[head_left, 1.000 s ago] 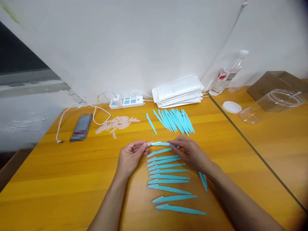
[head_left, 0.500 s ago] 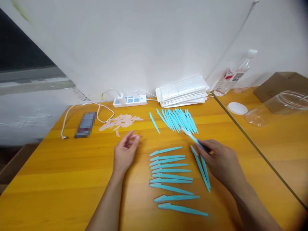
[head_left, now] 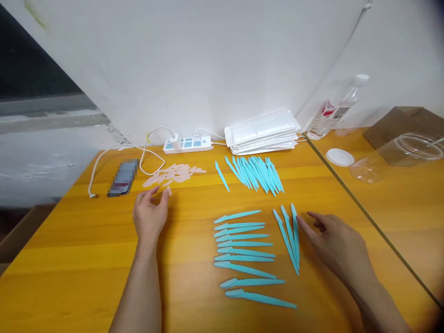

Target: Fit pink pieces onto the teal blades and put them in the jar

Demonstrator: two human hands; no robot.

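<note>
Yellow-brown wood-look counter [head_left: 86,249], back edge against a pale wall. Left grip [head_left: 160,192]: open, thumb and fingers parted, poised at the near side of the pale pink pieces [head_left: 176,173]. One stray piece lies right by the thumb tip; contact cannot be told. The rest form a loose, flat scatter toward the back edge, left of centre.

Right grip [head_left: 304,214]: open, nothing held, thumb tip at the rightmost of three turquoise fanned tools [head_left: 286,242]; touching or merely close, cannot say. These three spread at their far ends and draw together at their near ends. Left of them, ten turquoise row tools [head_left: 246,252], lying roughly crosswise one below another, broad ends left, narrow ends right, spacing uneven. Farther back, a turquoise heap [head_left: 255,173], overlapping, with a single turquoise tool [head_left: 222,176] apart on its left.

Along the back edge: stacked white packets [head_left: 262,132] behind the heap, white power strip [head_left: 187,144] to their left. Toward the back left corner, a phone [head_left: 123,177], partly pixelated, beside a white cable [head_left: 93,173]. Beyond the counter's seam, right: bottle [head_left: 335,111], white lid [head_left: 340,157], clear jar [head_left: 385,159], brown box [head_left: 391,122].
</note>
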